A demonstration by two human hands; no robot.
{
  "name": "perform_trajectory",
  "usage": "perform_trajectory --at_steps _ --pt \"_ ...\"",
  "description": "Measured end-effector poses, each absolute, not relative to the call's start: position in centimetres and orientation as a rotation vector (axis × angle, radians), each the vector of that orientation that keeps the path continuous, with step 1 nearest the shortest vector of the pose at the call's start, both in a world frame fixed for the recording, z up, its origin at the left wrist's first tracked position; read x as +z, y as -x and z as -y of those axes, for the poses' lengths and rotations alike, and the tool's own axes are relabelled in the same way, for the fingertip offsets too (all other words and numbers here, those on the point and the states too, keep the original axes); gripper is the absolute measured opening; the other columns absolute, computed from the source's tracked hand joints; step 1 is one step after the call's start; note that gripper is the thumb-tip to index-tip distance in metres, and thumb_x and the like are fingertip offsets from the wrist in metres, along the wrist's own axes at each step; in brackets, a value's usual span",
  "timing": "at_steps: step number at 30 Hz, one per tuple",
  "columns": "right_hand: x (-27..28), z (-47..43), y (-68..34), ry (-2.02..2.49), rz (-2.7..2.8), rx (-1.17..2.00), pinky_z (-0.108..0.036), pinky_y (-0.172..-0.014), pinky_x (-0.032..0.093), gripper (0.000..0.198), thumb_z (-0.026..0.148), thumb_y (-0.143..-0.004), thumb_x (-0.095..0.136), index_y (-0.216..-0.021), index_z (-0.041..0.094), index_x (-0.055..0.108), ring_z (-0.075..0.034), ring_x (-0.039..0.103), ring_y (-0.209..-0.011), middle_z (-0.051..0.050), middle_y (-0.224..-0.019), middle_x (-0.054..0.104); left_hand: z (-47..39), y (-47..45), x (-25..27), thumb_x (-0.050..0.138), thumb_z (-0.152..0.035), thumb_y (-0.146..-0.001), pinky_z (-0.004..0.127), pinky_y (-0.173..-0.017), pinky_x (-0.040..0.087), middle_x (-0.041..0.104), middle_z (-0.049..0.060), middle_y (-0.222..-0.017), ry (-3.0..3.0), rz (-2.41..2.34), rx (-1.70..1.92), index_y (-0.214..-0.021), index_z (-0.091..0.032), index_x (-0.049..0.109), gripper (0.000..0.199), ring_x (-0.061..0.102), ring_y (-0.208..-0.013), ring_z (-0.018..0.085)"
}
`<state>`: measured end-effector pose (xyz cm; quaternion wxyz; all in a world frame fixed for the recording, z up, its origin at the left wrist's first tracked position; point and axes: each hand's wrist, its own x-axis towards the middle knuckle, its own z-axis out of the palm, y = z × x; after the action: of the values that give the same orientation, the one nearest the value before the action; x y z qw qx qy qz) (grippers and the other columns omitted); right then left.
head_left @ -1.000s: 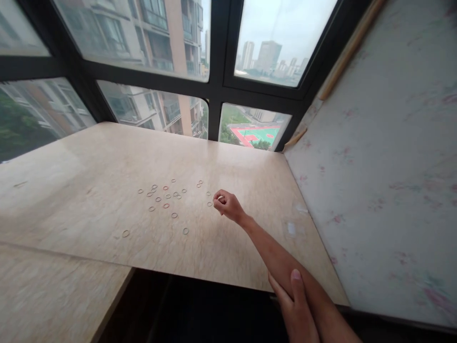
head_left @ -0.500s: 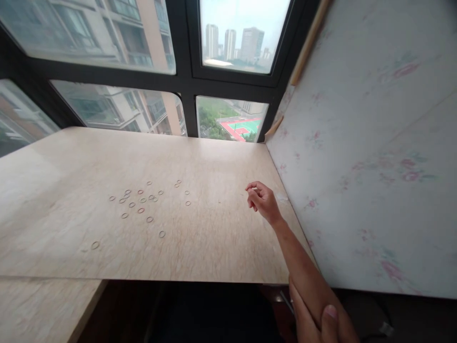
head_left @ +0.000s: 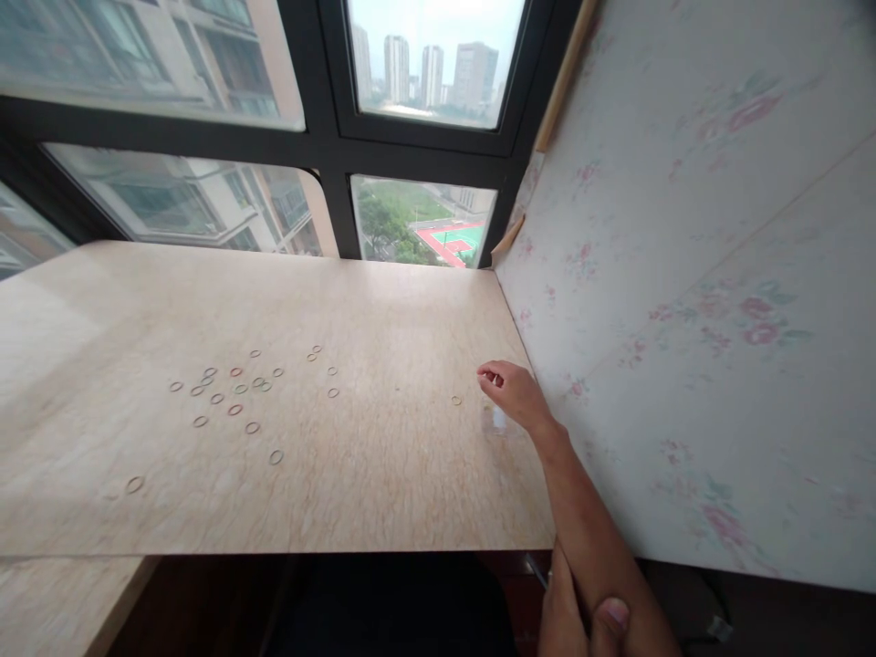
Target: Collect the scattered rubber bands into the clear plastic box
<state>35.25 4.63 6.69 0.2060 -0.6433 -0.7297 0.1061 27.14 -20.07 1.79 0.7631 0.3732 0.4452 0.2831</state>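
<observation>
My right hand point(head_left: 510, 391) hovers over the right part of the tabletop, its fingers curled and the thumb near the fingertips. What it holds, if anything, cannot be made out. Just left of it lies a small pale ring point(head_left: 457, 401). Below the hand is a clear, flat piece with a white patch point(head_left: 498, 418), partly covered by the hand. At the bottom, my left hand point(head_left: 581, 616) is wrapped round my right forearm, thumb on top. Several thin rings lie scattered at left, among them a red ring point(head_left: 235, 410) and a ring nearer the front point(head_left: 135, 484).
The marbled tabletop point(head_left: 383, 474) runs back to a dark window frame point(head_left: 403, 155). On the right stands a flowered wall panel point(head_left: 684, 274). A lower slab point(head_left: 61, 598) adjoins the front left edge, with a dark gap beside it.
My right hand has shifted relative to the table, uncovering the pale ring and the clear piece. The view has swung slightly right. My left hand stays on the forearm.
</observation>
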Motion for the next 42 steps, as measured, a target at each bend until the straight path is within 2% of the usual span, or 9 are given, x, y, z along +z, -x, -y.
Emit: perform_trajectory --at_steps 6,12,15,17,21,25,30,34,42 --pt "5.6 -7.1 -33.0 1.820 2.420 0.385 -0.024 -0.068 0.041 0.016 0.023 -0.082 0.060 -0.086 0.021 0.075 -0.016 0.062 -0.083 -0.005 -0.089 0.070 17.0 -26.6 2.5 0.070 -0.048 -0.074 0.040 -0.103 0.038 0.060 0.016 -0.124 -0.754 -0.881 0.718 -0.135 -0.014 0.050 0.073 0.050 -0.122 0.034" --pt "5.4 -8.2 -31.6 1.887 2.585 0.376 -0.024 -0.067 0.040 0.018 0.018 -0.082 0.056 -0.085 0.021 0.074 -0.017 0.063 -0.084 -0.006 -0.094 0.071 14.4 -26.4 3.0 0.078 -0.042 -0.063 0.029 -0.070 0.053 0.071 0.011 -0.090 -0.525 -0.771 0.816 -0.094 -0.011 0.067 0.045 0.067 -0.081 0.023" --pt "5.8 -8.2 -31.3 1.914 2.628 0.344 -0.024 -0.066 0.040 0.019 0.016 -0.081 0.056 -0.083 0.021 0.074 -0.017 0.063 -0.083 -0.006 -0.093 0.071 14.1 -26.3 2.7 0.079 -0.044 -0.060 0.022 -0.042 0.045 0.069 0.007 -0.071 -0.473 -0.869 0.690 -0.082 -0.010 0.068 0.042 0.058 -0.046 0.013" --pt "5.9 -8.2 -31.4 1.924 2.647 0.321 -0.025 -0.065 0.039 0.019 0.015 -0.079 0.056 -0.080 0.021 0.074 -0.018 0.063 -0.082 -0.006 -0.091 0.072 14.4 -26.3 2.2 0.076 -0.048 -0.064 0.020 -0.034 0.037 0.067 0.006 -0.063 -0.500 -0.927 0.618 -0.076 -0.010 0.070 0.040 0.052 -0.039 0.011" --pt "6.0 -8.3 -32.1 1.932 2.662 0.301 -0.025 -0.062 0.037 0.017 0.016 -0.078 0.057 -0.077 0.021 0.073 -0.018 0.063 -0.080 -0.006 -0.088 0.072 15.1 -25.8 1.1 0.072 -0.048 -0.071 0.019 -0.042 0.043 0.071 0.009 -0.065 -0.625 -1.007 0.686 -0.072 -0.011 0.073 0.037 0.061 -0.049 0.013" --pt "5.8 -8.7 -33.0 1.958 2.640 0.311 -0.025 -0.058 0.035 0.016 0.018 -0.077 0.058 -0.074 0.021 0.073 -0.018 0.063 -0.077 -0.006 -0.085 0.073 13.9 -23.5 1.1 0.063 -0.046 -0.080 0.021 -0.043 0.044 0.073 0.009 -0.070 -0.919 -0.975 0.655 -0.075 -0.014 0.073 0.034 0.062 -0.048 0.014" --pt "5.5 -9.0 -33.1 1.976 2.595 0.371 -0.024 -0.054 0.032 0.014 0.014 -0.072 0.059 -0.069 0.020 0.071 -0.017 0.062 -0.070 -0.006 -0.078 0.072 10.1 -19.1 1.4 0.049 -0.034 -0.092 0.034 -0.073 0.050 0.072 0.006 -0.078 -1.619 -1.064 0.884 -0.081 -0.020 0.071 0.028 0.065 -0.075 0.021" --pt "5.9 -9.0 -33.5 1.942 2.522 0.457 -0.023 -0.054 0.033 0.012 0.013 -0.070 0.059 -0.064 0.019 0.067 -0.015 0.060 -0.065 -0.003 -0.071 0.070 7.6 -17.0 0.7 0.046 -0.029 -0.094 0.034 -0.075 0.048 0.071 0.006 -0.086 -1.823 -1.049 0.971 -0.090 -0.020 0.068 0.024 0.063 -0.082 0.021" --pt "7.4 -5.6 -37.1 1.852 2.117 0.547 -0.022 -0.057 0.039 0.014 0.023 -0.080 0.051 -0.074 0.019 0.063 -0.012 0.055 -0.062 0.000 -0.069 0.064 6.0 -15.7 0.0 0.047 -0.028 -0.095 0.026 -0.065 0.042 0.066 0.003 -0.072 -1.757 -1.019 0.982 -0.074 -0.018 0.061 0.027 0.060 -0.069 0.015"
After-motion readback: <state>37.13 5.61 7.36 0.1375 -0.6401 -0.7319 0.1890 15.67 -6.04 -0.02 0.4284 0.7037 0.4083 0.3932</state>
